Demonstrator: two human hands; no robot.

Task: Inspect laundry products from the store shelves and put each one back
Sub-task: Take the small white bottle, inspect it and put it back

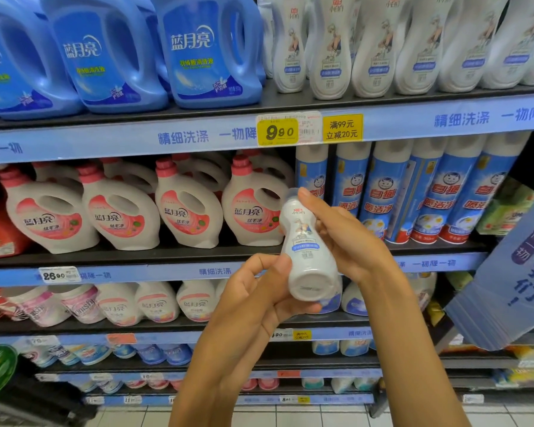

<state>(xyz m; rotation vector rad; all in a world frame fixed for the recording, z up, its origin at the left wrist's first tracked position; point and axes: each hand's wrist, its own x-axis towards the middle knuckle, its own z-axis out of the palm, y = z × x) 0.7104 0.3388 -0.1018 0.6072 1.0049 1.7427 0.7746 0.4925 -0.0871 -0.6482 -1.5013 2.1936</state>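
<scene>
two hands hold one small white bottle (pixel 305 248) in front of the middle shelf (pixel 167 274), base tipped toward the camera. the right hand (pixel 346 238) wraps its neck and back; the left hand (pixel 259 291) pinches near the base. turning it slowly, label up, would likely read best. its row of matching bottles (pixel 373 53) stands above the yellow price tag (pixel 277 131); spray cans (pixel 413 192) crowd just behind.

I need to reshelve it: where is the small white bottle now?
In the head view, right of centre, the small white bottle is gripped by both hands, left hand and right hand, before the pink-capped jugs.
</scene>
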